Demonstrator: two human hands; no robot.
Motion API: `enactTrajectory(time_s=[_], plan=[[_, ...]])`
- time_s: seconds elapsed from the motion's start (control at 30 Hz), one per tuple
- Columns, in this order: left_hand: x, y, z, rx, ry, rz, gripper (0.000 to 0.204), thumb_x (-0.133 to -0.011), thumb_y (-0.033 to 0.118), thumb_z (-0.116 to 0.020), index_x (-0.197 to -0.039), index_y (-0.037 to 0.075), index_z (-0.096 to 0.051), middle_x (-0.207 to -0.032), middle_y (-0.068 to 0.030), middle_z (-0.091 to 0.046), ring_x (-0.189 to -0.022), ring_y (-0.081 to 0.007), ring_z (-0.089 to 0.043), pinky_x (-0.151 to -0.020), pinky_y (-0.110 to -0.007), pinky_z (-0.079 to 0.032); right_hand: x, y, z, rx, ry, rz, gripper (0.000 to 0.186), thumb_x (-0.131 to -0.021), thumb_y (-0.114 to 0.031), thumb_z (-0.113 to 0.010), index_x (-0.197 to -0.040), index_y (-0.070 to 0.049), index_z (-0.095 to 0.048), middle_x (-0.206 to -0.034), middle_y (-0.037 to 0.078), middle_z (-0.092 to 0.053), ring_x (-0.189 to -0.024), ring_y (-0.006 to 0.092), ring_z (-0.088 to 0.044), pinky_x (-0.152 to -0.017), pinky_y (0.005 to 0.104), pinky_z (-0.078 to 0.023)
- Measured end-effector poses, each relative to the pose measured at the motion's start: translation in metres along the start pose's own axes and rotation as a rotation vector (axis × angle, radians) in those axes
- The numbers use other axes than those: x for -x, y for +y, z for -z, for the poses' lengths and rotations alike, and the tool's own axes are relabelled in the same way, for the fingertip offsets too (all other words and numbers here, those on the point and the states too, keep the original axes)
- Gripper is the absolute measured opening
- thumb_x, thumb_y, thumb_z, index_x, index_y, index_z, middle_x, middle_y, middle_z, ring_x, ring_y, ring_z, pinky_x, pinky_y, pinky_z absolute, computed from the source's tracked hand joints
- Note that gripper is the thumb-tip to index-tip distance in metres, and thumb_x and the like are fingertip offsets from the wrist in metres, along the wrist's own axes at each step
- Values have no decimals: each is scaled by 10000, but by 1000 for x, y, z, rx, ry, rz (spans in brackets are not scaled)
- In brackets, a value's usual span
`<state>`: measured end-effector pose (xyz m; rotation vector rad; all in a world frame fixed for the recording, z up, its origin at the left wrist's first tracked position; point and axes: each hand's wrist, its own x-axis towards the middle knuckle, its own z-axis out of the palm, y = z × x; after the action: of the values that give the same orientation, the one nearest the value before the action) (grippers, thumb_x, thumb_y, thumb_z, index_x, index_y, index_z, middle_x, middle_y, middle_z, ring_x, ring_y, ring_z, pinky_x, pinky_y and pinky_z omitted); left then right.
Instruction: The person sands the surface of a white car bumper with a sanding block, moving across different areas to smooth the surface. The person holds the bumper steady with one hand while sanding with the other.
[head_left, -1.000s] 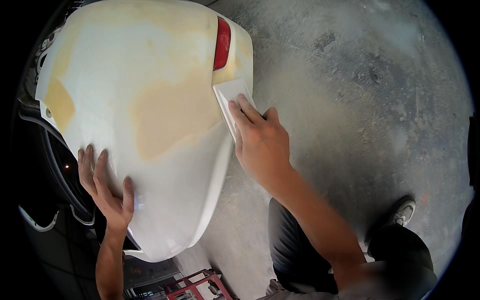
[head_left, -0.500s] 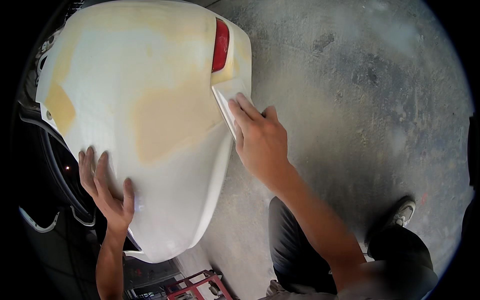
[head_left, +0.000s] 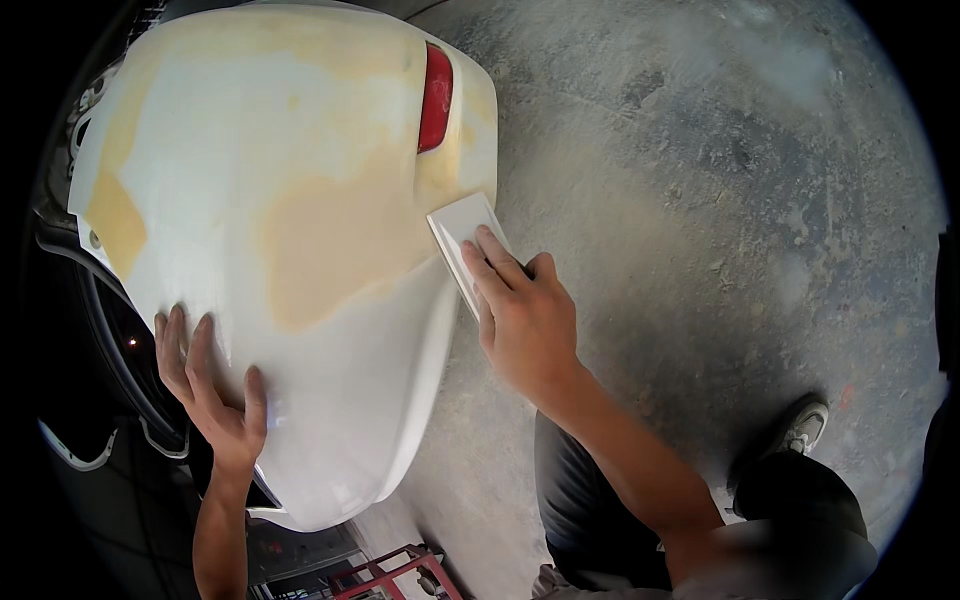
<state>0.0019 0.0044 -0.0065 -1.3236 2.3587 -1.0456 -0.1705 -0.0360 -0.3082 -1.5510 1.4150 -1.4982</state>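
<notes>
A white car bumper with a red lamp fills the left half of the view. A large beige filler patch covers its middle, with yellowish patches around it. My right hand grips a white, flat, rectangular sanding block, its fingers lying over the top. The block rests along the bumper's right edge, just below the lamp; its underside is hidden. On the lower left of the bumper, my left hand lies with fingers spread, holding nothing.
Grey, stained concrete floor spreads to the right. A red metal frame stands at the bottom edge. Dark car bodywork borders the bumper on the left. My shoe shows at lower right.
My right hand has drawn the sanding block nearer to me along the bumper's edge, away from the red lamp. My left hand stays almost where it was.
</notes>
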Motion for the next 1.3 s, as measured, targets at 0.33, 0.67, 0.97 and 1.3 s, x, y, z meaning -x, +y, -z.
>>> enactTrajectory(time_s=[0.33, 0.67, 0.97, 1.3], plan=[[-1, -1, -1, 7, 1, 8, 618, -938, 301, -645, -1474, 26, -507, -1585, -236, -357, -1525, -466, -259, -1216, -607, -254, -20, 10, -7, 71, 73, 47, 531, -724, -20, -779, -1250, -69, -728, -1386, 60, -670, -793, 272, -558, -588, 341, -512], [-1, -1, -2, 9, 1, 2, 630, -915, 264, -652, -1479, 24, -504, -1587, -238, -353, -1522, -472, -272, -1218, -609, -252, -38, 25, -11, 108, 97, 100, 567, -724, -14, -768, -1284, -92, -713, -1394, 57, -660, -797, 281, -553, -575, 340, -494], [-1, 0, -3, 14, -1, -10, 620, -938, 281, -631, -1487, 27, -496, -1595, -228, -342, -1528, -466, -273, -1215, -612, -267, -36, 27, -17, 150, 109, 68, 566, -724, -9, -768, -1283, -75, -713, -1395, 38, -662, -835, 291, -552, -636, 340, -504], [-1, -1, -6, 43, 10, -4, 619, -945, 306, -639, -1480, 27, -498, -1592, -229, -345, -1523, -470, -274, -1212, -613, -265, -49, 25, -8, 191, 99, 75, 535, -748, -9, -754, -1279, -71, -722, -1366, 64, -684, -836, 285, -558, -624, 342, -500]])
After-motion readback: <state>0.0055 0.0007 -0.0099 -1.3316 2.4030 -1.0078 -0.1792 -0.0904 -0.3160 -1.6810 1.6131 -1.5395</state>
